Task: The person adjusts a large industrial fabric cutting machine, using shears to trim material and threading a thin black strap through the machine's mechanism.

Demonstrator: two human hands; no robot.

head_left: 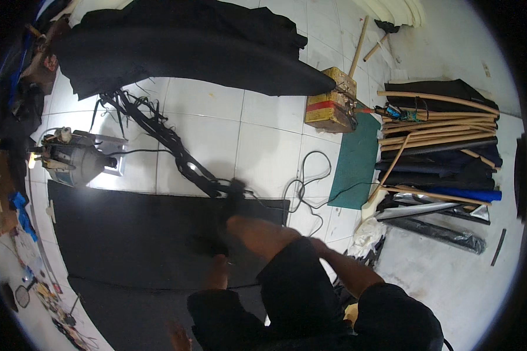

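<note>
At the lower edge my left hand (pixel 179 337) shows in part, dim and cut off, over the large black sheet (pixel 123 234) on the floor. Whether its fingers are open or closed I cannot make out. My right forearm (pixel 351 272) reaches forward from a black sleeve and passes behind my bent leg (pixel 263 234), which hides the right hand and anything in it. My other leg (pixel 218 272) comes down onto the black sheet. A long bundle of black strips (pixel 164 137) stretches from the far left to the sheet's far edge.
A broad black hide-like piece (pixel 187 50) lies across the far side. Left stands a lit motor-like machine (pixel 76 158). A worn yellow box (pixel 329 102) sits beside a green mat (pixel 355 164). Rolls and brown sticks (pixel 439 131) are stacked right; a dark cable (pixel 301 187) loops between.
</note>
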